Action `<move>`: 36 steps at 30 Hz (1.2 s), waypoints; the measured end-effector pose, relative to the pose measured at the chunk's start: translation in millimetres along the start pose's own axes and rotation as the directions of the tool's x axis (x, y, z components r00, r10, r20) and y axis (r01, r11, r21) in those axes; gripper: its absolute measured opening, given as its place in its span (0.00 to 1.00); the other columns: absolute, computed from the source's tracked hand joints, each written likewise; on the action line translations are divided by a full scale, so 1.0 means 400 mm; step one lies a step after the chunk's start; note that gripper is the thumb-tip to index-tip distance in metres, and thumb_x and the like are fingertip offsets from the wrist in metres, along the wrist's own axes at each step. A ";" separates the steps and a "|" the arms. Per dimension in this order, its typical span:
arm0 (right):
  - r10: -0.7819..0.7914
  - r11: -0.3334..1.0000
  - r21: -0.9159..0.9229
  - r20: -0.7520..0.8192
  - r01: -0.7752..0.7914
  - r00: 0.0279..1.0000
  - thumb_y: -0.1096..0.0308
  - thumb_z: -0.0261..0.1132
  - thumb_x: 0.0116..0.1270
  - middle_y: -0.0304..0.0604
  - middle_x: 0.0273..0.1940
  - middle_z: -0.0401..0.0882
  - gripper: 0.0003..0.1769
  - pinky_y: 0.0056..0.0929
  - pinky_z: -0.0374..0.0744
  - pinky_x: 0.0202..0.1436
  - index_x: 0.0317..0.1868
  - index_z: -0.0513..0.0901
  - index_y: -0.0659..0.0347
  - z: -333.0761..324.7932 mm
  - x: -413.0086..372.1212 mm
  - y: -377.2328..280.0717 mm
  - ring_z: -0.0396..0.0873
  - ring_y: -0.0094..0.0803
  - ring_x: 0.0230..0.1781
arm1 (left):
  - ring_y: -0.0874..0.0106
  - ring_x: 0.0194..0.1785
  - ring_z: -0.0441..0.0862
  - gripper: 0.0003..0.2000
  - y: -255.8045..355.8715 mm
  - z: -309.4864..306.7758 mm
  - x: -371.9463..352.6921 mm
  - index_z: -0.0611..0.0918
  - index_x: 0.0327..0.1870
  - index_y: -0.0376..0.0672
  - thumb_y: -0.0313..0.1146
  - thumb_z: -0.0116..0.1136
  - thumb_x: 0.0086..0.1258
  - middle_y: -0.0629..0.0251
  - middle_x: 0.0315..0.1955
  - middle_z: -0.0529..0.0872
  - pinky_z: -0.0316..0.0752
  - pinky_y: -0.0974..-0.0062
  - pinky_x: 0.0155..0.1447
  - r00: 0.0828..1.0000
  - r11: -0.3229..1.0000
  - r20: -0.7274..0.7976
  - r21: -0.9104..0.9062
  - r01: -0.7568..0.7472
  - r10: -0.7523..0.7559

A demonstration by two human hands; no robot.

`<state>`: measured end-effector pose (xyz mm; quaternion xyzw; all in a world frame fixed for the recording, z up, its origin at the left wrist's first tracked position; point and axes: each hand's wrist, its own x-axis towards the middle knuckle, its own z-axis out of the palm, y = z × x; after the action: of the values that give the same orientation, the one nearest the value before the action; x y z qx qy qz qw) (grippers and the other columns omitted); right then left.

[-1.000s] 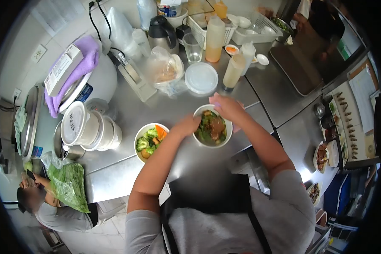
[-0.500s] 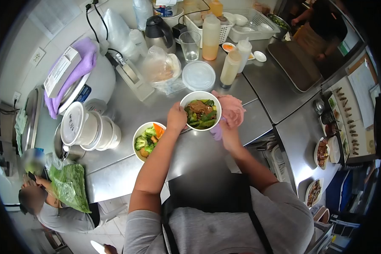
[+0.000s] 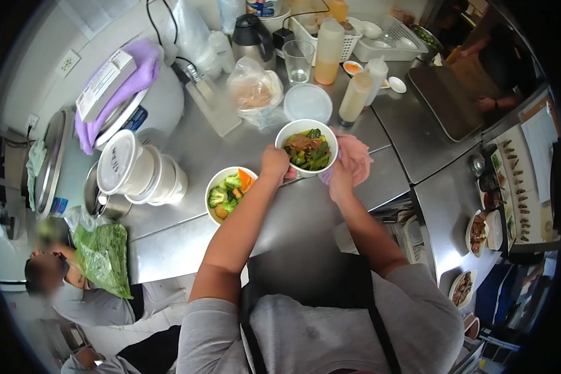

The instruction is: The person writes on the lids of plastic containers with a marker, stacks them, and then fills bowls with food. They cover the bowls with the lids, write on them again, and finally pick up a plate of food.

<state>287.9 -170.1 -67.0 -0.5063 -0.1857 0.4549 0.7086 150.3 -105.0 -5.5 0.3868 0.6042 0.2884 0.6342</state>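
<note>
A white bowl (image 3: 306,148) of dark green vegetables and brown meat is held over the steel counter. My left hand (image 3: 275,164) grips its left rim. My right hand (image 3: 341,177) is at the bowl's right side, closed on a pink cloth (image 3: 354,158) with a purple part near the bowl; the fingertips are partly hidden. Beside my left forearm, a second white bowl (image 3: 210,199) holds broccoli and orange carrot. A round translucent lid (image 3: 308,104) lies just beyond the held bowl.
Squeeze bottles (image 3: 328,53), a glass (image 3: 298,62) and a bagged item (image 3: 254,87) stand at the back. Stacked white tubs (image 3: 119,167) are at left. A brown tray (image 3: 444,105) lies at right. Co-workers (image 3: 100,299) are at lower left, another person (image 3: 502,68) at upper right.
The view has shifted slightly. The held bowl stays between my hands, with the cloth still at my right hand. Another person's dark clothing shows more at the lower left.
</note>
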 end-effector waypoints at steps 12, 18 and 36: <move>-0.067 0.838 -0.414 0.568 0.355 0.820 0.78 0.53 0.55 0.46 0.39 0.75 0.12 0.26 0.73 0.42 0.41 0.73 0.64 0.216 -0.104 0.002 0.75 0.31 0.39 | 0.65 0.29 0.77 0.15 0.065 -0.385 -0.062 0.76 0.40 0.42 0.42 0.55 0.57 0.56 0.26 0.78 0.71 0.71 0.37 0.749 0.324 0.071 0.872 -0.368 0.659; 0.288 0.363 -0.660 0.751 0.658 0.594 0.71 0.56 0.53 0.48 0.35 0.76 0.09 0.35 0.72 0.41 0.37 0.75 0.57 0.437 -0.074 0.009 0.75 0.44 0.37 | 0.55 0.30 0.74 0.10 -0.028 -0.428 -0.044 0.75 0.31 0.38 0.37 0.49 0.60 0.50 0.26 0.76 0.69 0.67 0.36 0.818 0.472 0.301 0.697 -0.539 0.490; 0.205 0.704 -0.641 0.597 0.307 0.775 0.65 0.61 0.56 0.42 0.27 0.76 0.11 0.25 0.73 0.31 0.34 0.74 0.65 0.316 -0.070 0.015 0.74 0.24 0.29 | 0.75 0.33 0.74 0.08 -0.092 -0.474 -0.067 0.73 0.35 0.38 0.31 0.43 0.63 0.63 0.28 0.78 0.69 0.74 0.35 0.897 0.858 -0.077 0.335 -0.388 0.436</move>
<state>179.0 -123.6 -13.9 -0.5502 -0.5861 0.4682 0.3668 -43.7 -120.1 -16.4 0.5794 0.5910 0.3469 0.4412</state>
